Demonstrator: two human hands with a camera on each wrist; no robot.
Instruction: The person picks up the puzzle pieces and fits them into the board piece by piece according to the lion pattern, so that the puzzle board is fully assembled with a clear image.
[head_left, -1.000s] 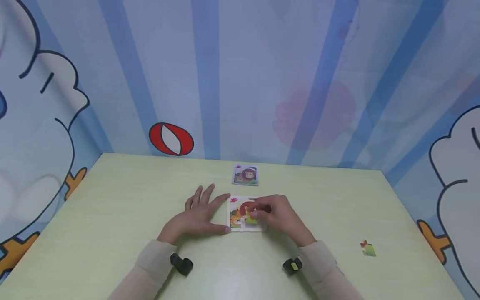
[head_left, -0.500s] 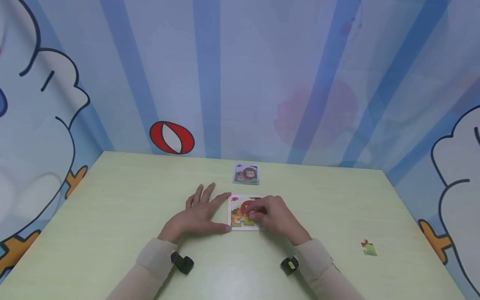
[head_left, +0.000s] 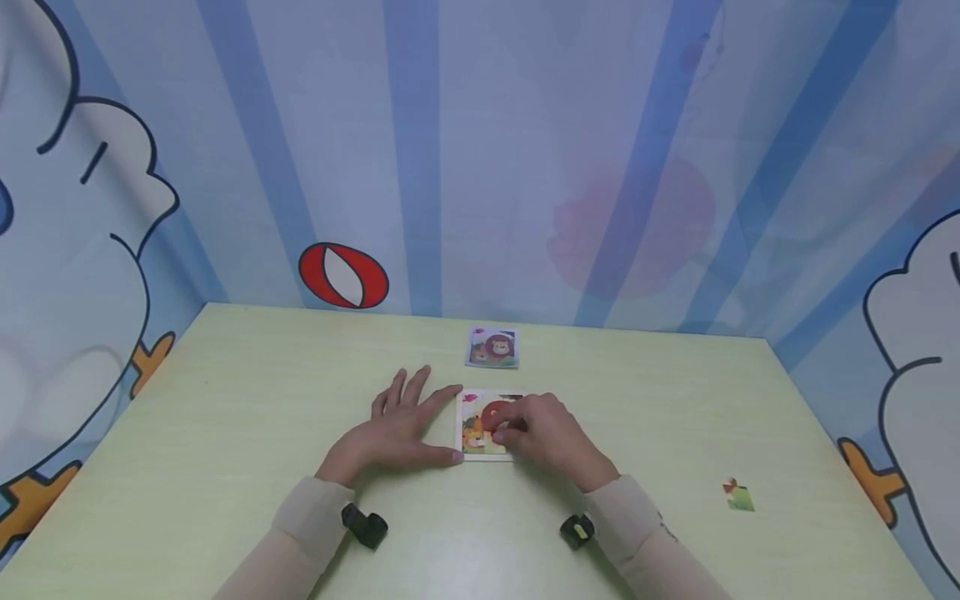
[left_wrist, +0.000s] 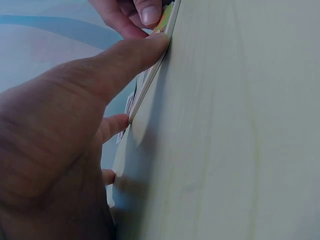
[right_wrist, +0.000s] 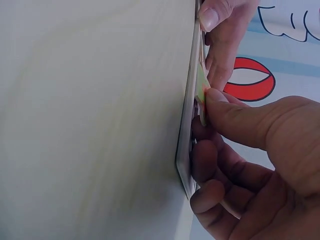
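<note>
A small jigsaw puzzle board (head_left: 459,423) with a white border and a lion picture lies mid-table in the head view. My left hand (head_left: 390,437) is spread flat on the table, its thumb and index finger touching the board's left corners. Over the board's right half is my right hand (head_left: 551,437), thumb and fingertips pinching a puzzle piece. That piece (right_wrist: 201,87), green and orange, shows in the right wrist view, slightly tilted against the board. Much of the board's right side is hidden under the right hand.
Behind the board lies a card (head_left: 492,347) with a lion picture. One loose puzzle piece (head_left: 739,495), green and red, rests far to the right on the pale table (head_left: 285,375). A printed blue cloth (head_left: 487,167) stands along the table's back edge.
My right hand, with the puzzle piece, has shifted slightly left and lower over the board. The green part of the piece is now mostly covered. My left hand stays in place.
</note>
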